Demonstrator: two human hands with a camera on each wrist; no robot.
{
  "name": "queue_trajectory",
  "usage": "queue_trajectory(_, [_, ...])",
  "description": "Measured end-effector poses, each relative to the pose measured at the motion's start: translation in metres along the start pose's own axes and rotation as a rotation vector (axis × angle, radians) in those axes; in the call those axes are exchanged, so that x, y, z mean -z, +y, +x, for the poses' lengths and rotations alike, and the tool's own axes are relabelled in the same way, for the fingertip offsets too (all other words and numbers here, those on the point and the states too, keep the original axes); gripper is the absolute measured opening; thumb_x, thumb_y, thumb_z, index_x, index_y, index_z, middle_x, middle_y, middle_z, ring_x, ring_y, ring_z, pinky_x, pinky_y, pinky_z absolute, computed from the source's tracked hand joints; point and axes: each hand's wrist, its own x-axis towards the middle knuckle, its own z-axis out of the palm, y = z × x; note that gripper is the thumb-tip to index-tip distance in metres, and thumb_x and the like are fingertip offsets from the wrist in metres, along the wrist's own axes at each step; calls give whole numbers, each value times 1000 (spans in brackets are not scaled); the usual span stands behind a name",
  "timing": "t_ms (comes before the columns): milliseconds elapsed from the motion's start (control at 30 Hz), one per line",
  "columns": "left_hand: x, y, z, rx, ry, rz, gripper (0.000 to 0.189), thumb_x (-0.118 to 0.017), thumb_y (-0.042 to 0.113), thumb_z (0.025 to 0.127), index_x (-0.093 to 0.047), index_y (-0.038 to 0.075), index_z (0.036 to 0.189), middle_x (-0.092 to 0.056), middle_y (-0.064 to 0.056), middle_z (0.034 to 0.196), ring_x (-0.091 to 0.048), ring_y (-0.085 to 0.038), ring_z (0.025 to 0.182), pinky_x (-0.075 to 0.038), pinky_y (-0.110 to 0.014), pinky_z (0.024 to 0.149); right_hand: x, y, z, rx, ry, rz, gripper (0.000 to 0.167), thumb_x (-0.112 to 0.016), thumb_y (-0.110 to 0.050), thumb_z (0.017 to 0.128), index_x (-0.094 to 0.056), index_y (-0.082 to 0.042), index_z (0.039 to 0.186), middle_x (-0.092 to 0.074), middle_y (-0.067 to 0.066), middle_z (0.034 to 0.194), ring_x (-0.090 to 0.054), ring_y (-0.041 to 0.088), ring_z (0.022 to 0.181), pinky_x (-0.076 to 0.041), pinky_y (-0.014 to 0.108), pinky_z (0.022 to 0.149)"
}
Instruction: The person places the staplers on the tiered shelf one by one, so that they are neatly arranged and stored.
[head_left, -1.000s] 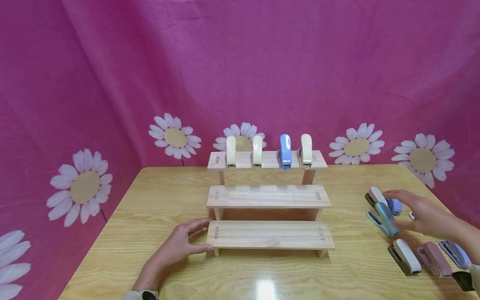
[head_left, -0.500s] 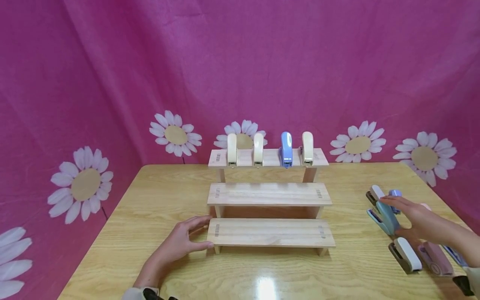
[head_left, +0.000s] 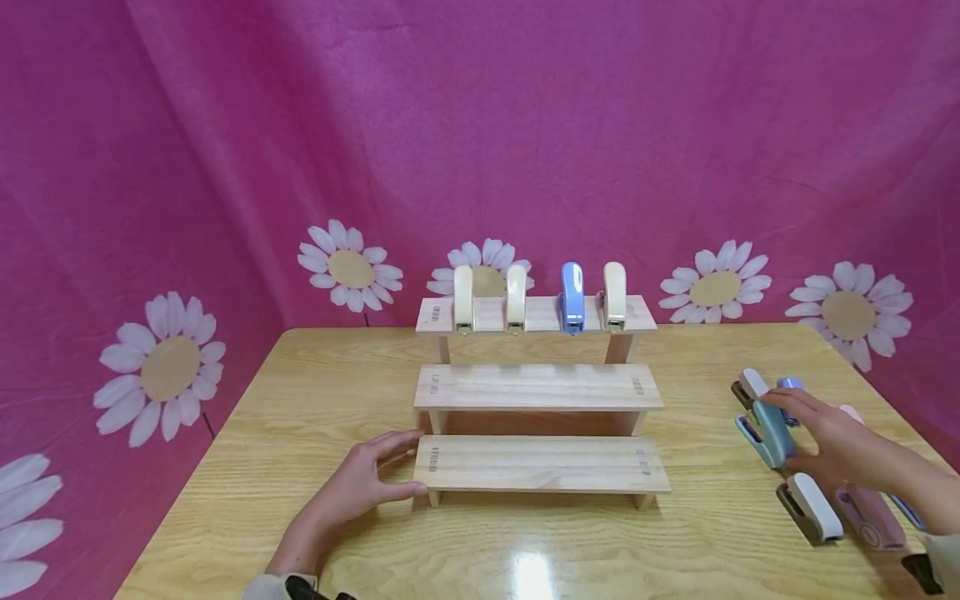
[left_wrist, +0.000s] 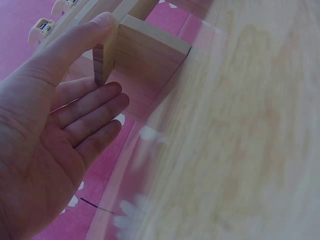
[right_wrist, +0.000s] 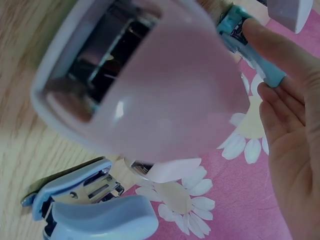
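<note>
My right hand (head_left: 847, 446) holds a teal stapler (head_left: 775, 432) on the right of the table, thumb at its near end and fingers at its far end. In the right wrist view, the teal stapler (right_wrist: 260, 60) sits between thumb and fingertips. My left hand (head_left: 360, 479) rests at the left end of the bottom tier (head_left: 536, 463) of a three-tier wooden stand, with loosely extended fingers. The left wrist view has the thumb touching the board's edge (left_wrist: 101, 62) and the fingers beside its end. Three cream staplers (head_left: 463, 298) and a blue stapler (head_left: 572, 297) stand on the top tier.
Around my right hand lie a white-and-brown stapler (head_left: 812, 508), a mauve stapler (head_left: 870, 517), another white stapler (head_left: 752, 385) and a blue one (head_left: 790, 384). A pink stapler (right_wrist: 170, 85) fills much of the right wrist view. A pink flowered cloth (head_left: 525, 125) hangs behind the table.
My right hand has moved slightly down and closed in on the teal stapler, which has shifted a little. The left hand stays at the stand. The head view has tilted slightly.
</note>
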Motion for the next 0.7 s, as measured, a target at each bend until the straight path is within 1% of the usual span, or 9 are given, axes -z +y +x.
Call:
queue_trajectory(67, [0,0,0,-1,-1,-6,71,-79,30,82,-51,-1,139,-55,-20,141,-55,-39,128,-46,-49,108,0,0,2,4,7,-2,95,-97,-18,41,-51,-3,123,-57,14,115,-59,23,92,-57,21,64])
queue_trajectory(133, [0,0,0,-4,-2,-13,71,-79,30,82,-51,-2,139,-55,-20,141,-55,-39,128,-46,-49,108,0,0,3,7,23,2,94,-98,-19,39,-52,-3,120,-58,11,113,-59,23,89,-54,13,67])
queue_trajectory(167, [0,0,0,-5,-2,-15,71,-79,29,82,-51,-2,139,-55,-21,140,-55,-39,128,-46,-49,108,0,1,4,14,30,11,94,-98,-20,39,-53,-3,119,-58,11,112,-58,22,88,-52,10,67])
queue_trajectory(233, [0,0,0,-5,0,-17,71,-79,29,82,-51,-2,139,-55,-21,140,-55,-40,128,-46,-49,108,-1,2,5,22,43,14,93,-99,-21,38,-53,-3,117,-57,8,110,-57,15,87,-45,0,71])
queue_trajectory(300, [0,0,0,-3,0,-16,71,-79,29,82,-51,-2,139,-55,-21,140,-56,-40,127,-46,-49,108,-2,2,6,28,57,19,93,-99,-21,38,-53,-3,116,-56,5,109,-55,10,86,-37,-7,73])
queue_trajectory(400, [-1,0,-1,3,-1,-13,71,-79,30,82,-51,-2,139,-55,-21,140,-56,-40,127,-46,-50,108,-3,3,7,41,82,40,92,-99,-19,37,-53,-1,114,-55,3,108,-51,2,87,-36,-7,72])
queue_trajectory(467, [-1,0,-1,8,-2,-9,71,-79,30,82,-51,-2,139,-55,-21,140,-55,-40,127,-46,-50,109,-4,3,7,39,94,53,91,-99,-19,36,-54,-1,114,-55,3,108,-49,-1,88,-37,-6,73])
queue_trajectory(533, [0,0,-1,12,-2,-5,71,-79,30,82,-51,-1,139,-55,-21,140,-55,-40,128,-46,-50,109,-4,3,7,19,99,68,90,-99,-19,37,-54,0,113,-56,4,107,-49,-2,89,-37,-6,74])
queue_trajectory(700, [0,-1,0,11,3,9,71,-79,31,82,-51,0,140,-55,-19,140,-55,-39,128,-45,-51,109,2,0,9,-100,72,141,89,-99,-23,43,-53,-1,116,-57,7,108,-44,-8,91,-34,-6,71])
